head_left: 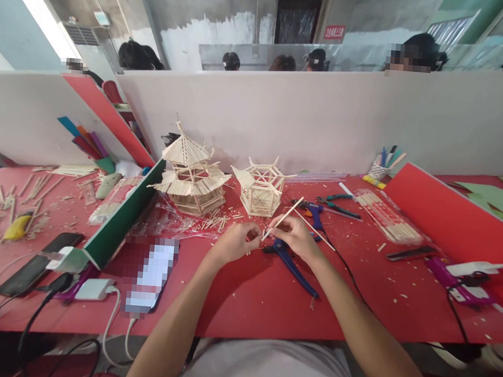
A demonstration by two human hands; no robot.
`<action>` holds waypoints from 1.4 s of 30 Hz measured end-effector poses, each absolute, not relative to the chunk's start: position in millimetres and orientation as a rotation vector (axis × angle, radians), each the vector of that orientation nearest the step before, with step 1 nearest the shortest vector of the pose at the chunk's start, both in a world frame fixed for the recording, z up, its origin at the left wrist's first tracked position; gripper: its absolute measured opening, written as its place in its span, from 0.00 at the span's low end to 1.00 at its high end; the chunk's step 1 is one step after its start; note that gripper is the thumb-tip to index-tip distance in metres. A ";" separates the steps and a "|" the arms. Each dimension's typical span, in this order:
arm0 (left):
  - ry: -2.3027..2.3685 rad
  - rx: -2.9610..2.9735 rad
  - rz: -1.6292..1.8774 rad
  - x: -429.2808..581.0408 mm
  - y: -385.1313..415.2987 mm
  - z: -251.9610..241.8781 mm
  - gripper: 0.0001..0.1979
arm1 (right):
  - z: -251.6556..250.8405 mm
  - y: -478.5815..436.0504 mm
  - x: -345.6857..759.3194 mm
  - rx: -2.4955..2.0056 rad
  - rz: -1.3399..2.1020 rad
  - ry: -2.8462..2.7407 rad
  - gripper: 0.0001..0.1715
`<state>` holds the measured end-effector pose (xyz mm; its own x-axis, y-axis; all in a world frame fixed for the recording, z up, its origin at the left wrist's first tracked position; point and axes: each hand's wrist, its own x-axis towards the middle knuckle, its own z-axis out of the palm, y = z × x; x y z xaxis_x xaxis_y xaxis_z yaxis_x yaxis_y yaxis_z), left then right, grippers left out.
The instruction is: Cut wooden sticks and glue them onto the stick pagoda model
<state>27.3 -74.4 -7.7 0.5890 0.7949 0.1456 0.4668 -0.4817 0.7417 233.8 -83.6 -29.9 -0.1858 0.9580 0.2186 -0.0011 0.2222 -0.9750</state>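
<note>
While my right hand (pixel 296 236) pinches a stick (pixel 283 218) above the blue cutters (pixel 291 265) — my left hand (pixel 237 242) curled by its lower end, grip unclear — the smaller model (pixel 260 198) ahead has one roof side slatted, others open.

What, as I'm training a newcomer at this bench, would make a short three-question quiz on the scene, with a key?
1. Multiple choice: what does the right hand hold?
A) a phone
B) a thin wooden stick
C) a glue gun

2. True or false: the long blue-handled tool lies on the red table.

3. Fill in: as seen in the picture, the taller wooden model with the pointed roof stands to the ____ of the smaller wooden model.

Key: 1. B; 2. True; 3. left.
</note>
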 end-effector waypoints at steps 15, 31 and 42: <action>1.925 2.326 0.769 -8.1 -50.5 -3.7 0.15 | -27.2 -87.0 231.4 -0.950 1.328 -1.255 0.16; 1.077 2.424 0.769 -2.5 -56.2 -1.5 0.22 | -31.1 -84.3 228.3 -0.982 1.364 -1.200 0.19; 0.771 2.356 0.743 18.5 -65.7 -12.8 0.10 | -30.9 -84.6 228.5 -0.966 1.364 -1.239 0.19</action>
<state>18.5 -65.7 -12.8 0.6830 0.6529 0.3274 0.3511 -0.6865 0.6367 228.5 -84.6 -30.9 -0.1677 0.9836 0.0670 -0.1609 0.0398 -0.9862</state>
